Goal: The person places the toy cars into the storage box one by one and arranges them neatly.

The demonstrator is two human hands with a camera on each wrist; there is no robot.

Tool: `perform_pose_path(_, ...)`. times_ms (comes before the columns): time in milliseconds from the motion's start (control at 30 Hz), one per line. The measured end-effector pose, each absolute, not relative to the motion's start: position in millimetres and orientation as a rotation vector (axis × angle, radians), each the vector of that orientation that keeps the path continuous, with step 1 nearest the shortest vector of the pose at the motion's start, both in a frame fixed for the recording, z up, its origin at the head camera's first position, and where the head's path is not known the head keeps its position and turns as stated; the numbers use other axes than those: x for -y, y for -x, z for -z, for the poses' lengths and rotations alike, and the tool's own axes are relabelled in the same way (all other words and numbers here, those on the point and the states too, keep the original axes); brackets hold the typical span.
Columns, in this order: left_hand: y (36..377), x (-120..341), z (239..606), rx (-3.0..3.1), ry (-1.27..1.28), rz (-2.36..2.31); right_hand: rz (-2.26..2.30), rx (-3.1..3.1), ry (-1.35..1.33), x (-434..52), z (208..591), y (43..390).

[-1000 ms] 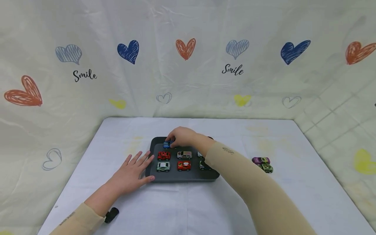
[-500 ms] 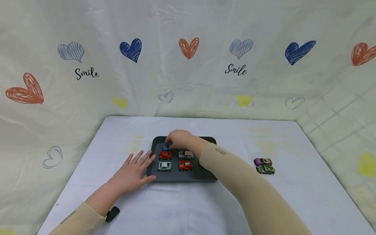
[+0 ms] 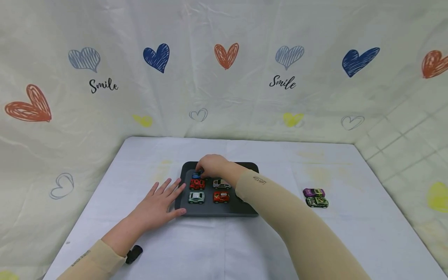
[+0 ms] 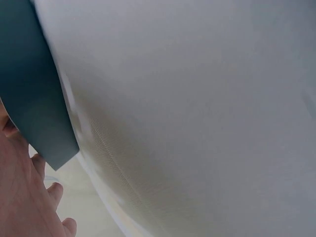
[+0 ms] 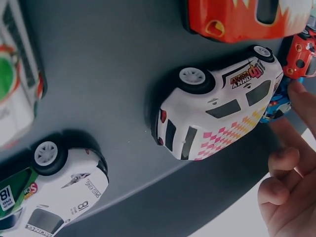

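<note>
My right hand point(image 3: 214, 165) pinches a blue toy car point(image 3: 196, 175) at the back left of the dark grey tray point(image 3: 217, 212). In the right wrist view, the blue car point(image 5: 277, 104) sits close behind a red toy car point(image 5: 298, 55); my hand partly hides it. Beside them is a white toy car with pink and yellow checks point(image 5: 217, 111). My left hand point(image 3: 155, 208) lies with spread, straight fingers against the tray's left edge. A pale green car point(image 3: 196, 197) and a red flame-patterned car point(image 3: 221, 197) form the tray's front row.
A purple toy car point(image 3: 314, 192) and a green camouflage car point(image 3: 317, 202) lie side by side on the table, right of the tray. In the right wrist view, a white and green car point(image 5: 74, 190) is on the tray. A black object point(image 3: 134, 254) shows by my left wrist.
My right hand has moved the blue car slightly toward me and left, closer to the red car. The head view has shifted a little. My left hand keeps its place.
</note>
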State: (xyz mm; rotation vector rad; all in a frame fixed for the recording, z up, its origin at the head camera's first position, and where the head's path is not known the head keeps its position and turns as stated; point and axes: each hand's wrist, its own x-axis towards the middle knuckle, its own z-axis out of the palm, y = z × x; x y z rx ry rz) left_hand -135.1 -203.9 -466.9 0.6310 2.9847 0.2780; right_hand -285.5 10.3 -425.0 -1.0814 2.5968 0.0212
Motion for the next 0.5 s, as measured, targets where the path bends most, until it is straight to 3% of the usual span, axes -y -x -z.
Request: perform_pose_path(500, 131, 199, 457, -2.969, -0.618, -0.227, -0.054, -2.638, 1.150, -17, 420, 283)
